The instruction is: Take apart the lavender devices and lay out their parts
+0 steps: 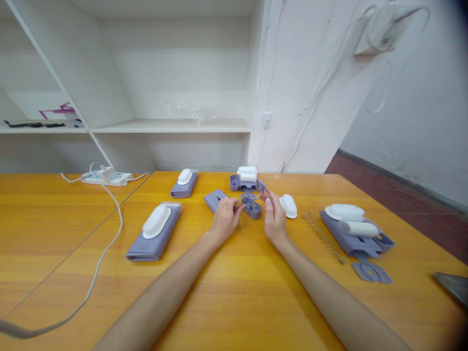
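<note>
- Yellow-brown wooden table (234,302): carried all parts; a seam crossed its surface at left.
- Left hand (225,213): over the surface's far half, thumb and fingertips together, apparently pinching a small dark piece, identity unclear.
- Right hand (275,215): opposite, thumb parted from curved fingers; contact with the small purple-grey part (261,186) at its fingertips could not be told.
- Purple-grey box topped with a white oval piece (154,233), beside the seam, and a similar box (184,184) by the far edge: both looked assembled.
- Purple-grey opened unit with white cylinder (354,233), toward the right edge, and another opened cluster (247,179) at the far edge: parts exposed.
- Flat purple-grey casing (212,200) beside the left hand: no white top on it. Judged mid-work.
- Loose white oval cover (288,206), right of the right hand: unfitted.
- Purple-grey oval cup (252,208), between the hands: off the casing.
- Thin metal coil spring (321,237), toward the right edge: loose.
</note>
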